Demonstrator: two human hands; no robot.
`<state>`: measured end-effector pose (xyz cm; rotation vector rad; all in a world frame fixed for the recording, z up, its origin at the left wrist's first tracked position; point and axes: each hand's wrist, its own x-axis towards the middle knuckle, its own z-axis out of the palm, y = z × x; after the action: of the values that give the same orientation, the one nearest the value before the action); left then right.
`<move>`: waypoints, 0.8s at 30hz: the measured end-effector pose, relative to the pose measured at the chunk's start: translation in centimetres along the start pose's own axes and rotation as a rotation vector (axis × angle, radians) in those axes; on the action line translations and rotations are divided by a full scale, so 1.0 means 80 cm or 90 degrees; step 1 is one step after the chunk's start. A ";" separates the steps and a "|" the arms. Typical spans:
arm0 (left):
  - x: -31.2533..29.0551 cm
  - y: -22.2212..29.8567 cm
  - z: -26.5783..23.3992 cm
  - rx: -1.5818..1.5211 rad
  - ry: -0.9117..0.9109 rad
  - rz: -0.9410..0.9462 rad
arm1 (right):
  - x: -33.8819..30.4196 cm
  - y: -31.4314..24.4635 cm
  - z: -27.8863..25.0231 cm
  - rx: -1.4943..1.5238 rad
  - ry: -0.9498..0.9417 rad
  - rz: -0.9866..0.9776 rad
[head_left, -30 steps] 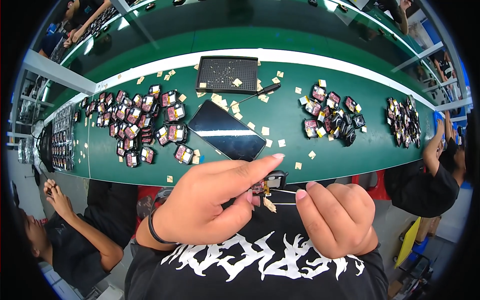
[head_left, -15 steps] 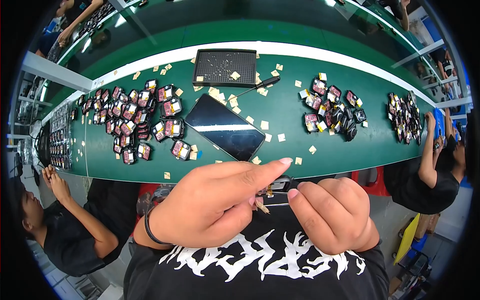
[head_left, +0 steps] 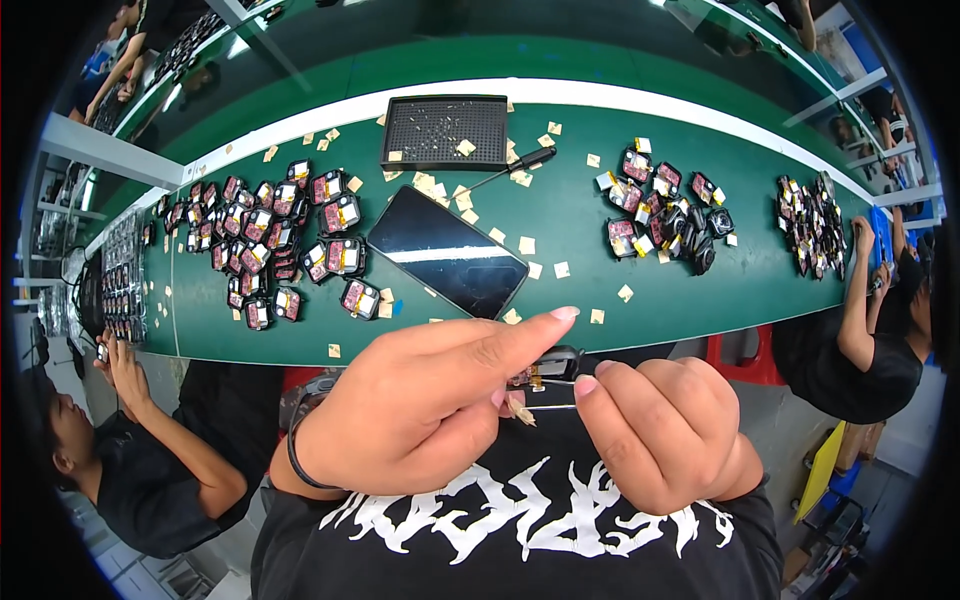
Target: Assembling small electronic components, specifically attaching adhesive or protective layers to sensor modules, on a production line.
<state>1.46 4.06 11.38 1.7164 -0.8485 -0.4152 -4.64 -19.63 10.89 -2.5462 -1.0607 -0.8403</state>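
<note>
My left hand (head_left: 405, 405) is closed around a small black device housing (head_left: 560, 362), with its index finger stretched out along it. Part of a circuit board shows at the housing's edge; my fingers cover the rest. In my right hand (head_left: 665, 430), a pair of metal tweezers (head_left: 548, 407) is pinched, its two thin prongs pointing left toward the housing. A crumpled beige scrap (head_left: 520, 408) is at the tip of the lower prong, beside my left fingers. Both hands are in front of my chest, just off the table's near edge.
On the green table (head_left: 560, 215) lie a black phone-like slab (head_left: 450, 252), a screwdriver (head_left: 535, 158) and a black perforated tray (head_left: 445, 135). Device housings form piles at left (head_left: 255, 225), centre right (head_left: 665, 205) and far right (head_left: 812, 228). Beige squares are scattered about. Co-workers sit at both sides.
My hands keep almost the same pose, the left shifted very slightly left. The view has tilted a little. The co-worker at left has raised their hands slightly.
</note>
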 end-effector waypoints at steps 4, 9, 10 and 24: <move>0.000 0.000 0.001 -0.001 -0.002 0.000 | -0.002 0.000 0.001 0.016 0.001 -0.002; -0.002 -0.001 0.002 -0.006 -0.007 -0.006 | 0.000 -0.001 -0.002 0.023 -0.031 -0.008; -0.002 -0.001 0.002 -0.007 -0.009 -0.008 | 0.001 0.000 -0.003 0.023 -0.030 -0.007; -0.007 -0.005 0.003 0.014 -0.019 -0.017 | -0.001 -0.001 -0.001 0.046 -0.056 -0.036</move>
<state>1.08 4.38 10.83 1.7468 -0.8551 -0.4518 -4.79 -19.64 10.91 -2.5242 -1.1731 -0.6971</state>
